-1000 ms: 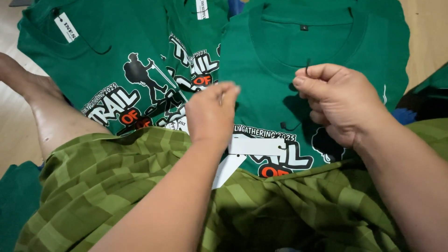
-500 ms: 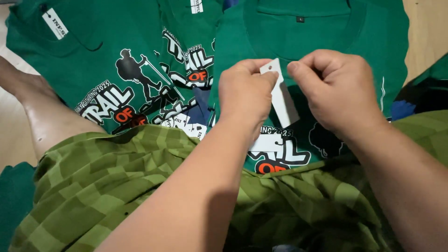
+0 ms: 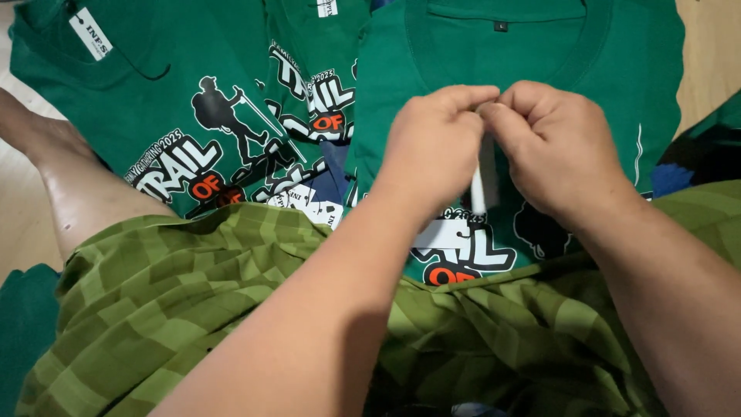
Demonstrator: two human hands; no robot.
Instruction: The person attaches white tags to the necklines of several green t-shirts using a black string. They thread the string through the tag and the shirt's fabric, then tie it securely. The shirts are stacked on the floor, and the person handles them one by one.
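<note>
My left hand (image 3: 436, 150) and my right hand (image 3: 552, 150) meet fingertip to fingertip over the chest of a green printed T-shirt (image 3: 617, 69). Between them they pinch a small white paper tag (image 3: 485, 181), which hangs down edge-on below the fingers. Whether a string runs through the tag cannot be told. The shirt lies flat in front of me with its collar at the top.
More green printed T-shirts (image 3: 154, 100) lie overlapping to the left, one with a white tag (image 3: 91, 35) at its collar. My legs in green checked shorts (image 3: 177, 309) fill the foreground, my bare left leg (image 3: 69, 185) stretched out. Wooden floor (image 3: 706, 46) shows at right.
My left hand picked the white tag up off the shirt and brought it up to my right hand. Both hands have closed together around it.
</note>
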